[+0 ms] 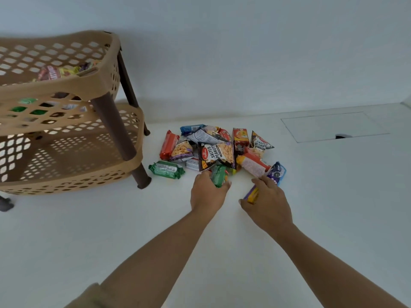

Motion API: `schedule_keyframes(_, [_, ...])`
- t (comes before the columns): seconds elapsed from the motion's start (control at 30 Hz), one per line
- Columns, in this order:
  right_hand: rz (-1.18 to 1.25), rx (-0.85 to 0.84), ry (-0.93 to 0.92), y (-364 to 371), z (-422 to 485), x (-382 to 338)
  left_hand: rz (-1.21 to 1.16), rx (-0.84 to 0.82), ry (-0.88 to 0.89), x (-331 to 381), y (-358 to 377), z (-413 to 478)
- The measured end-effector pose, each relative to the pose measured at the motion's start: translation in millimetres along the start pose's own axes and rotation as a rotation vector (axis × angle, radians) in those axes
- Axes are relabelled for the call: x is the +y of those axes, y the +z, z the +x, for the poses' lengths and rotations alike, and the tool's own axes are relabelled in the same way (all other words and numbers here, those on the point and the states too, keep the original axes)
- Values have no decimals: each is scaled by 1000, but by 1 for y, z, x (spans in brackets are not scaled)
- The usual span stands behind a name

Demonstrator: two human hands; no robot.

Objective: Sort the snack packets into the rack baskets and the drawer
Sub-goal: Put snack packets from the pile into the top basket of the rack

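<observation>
While the tan rack [66,130] stands at the left edge of the white surface [111,241] holding some packets, the snack pile [216,150] lies near the back edge, the left hand [209,192] curls its fingers round a green packet [219,175] at the pile's front, and the right hand [269,203] grips a purple-and-yellow packet [252,194] beside it.

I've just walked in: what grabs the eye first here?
The bright heap of snack packets in the middle of the white surface, right of the tan basket rack. At its near edge the left hand grips a green packet and the right hand holds a purple-and-yellow packet.
</observation>
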State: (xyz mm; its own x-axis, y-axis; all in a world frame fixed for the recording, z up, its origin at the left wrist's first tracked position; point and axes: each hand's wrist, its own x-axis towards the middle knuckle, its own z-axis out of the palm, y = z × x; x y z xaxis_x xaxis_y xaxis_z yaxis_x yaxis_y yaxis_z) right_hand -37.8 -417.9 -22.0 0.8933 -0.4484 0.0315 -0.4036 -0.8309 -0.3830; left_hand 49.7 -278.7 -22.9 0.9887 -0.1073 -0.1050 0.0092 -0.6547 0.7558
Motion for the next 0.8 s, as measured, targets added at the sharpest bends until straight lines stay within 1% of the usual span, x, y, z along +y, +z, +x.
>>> schedule_keyframes(0.07, [-30, -40, -2, 3, -1, 4, 21, -19, -32, 0, 3, 1])
schedule_keyframes(0.2, [-48, -86, -84, 8, -6, 11, 56, -32, -61, -1, -1, 1])
schedule_keyframes(0.33, [-18, -108, -148, 8, -11, 10, 100, -149, -122, -5, -15, -6])
schedule_keyframes(0.4, [19, -121, -192, 8, -16, 4, 33, -176, -152, -10, -27, -15])
schedule_keyframes(0.57, [76, -115, -316, 4, -30, -23, -276, -271, -252, -27, -72, -43])
schedule_keyframes(0.63, [164, -100, -345, 1, -35, -38, -332, -313, -265, -32, -100, -52])
schedule_keyframes(0.67, [250, -90, -344, 0, -37, -46, -350, -316, -267, -35, -115, -55])
schedule_keyframes(0.73, [482, -106, -265, -3, -42, -65, -393, -307, -268, -37, -150, -61])
schedule_keyframes(0.8, [713, -168, -169, -6, -45, -88, -446, -338, -273, -39, -186, -64])
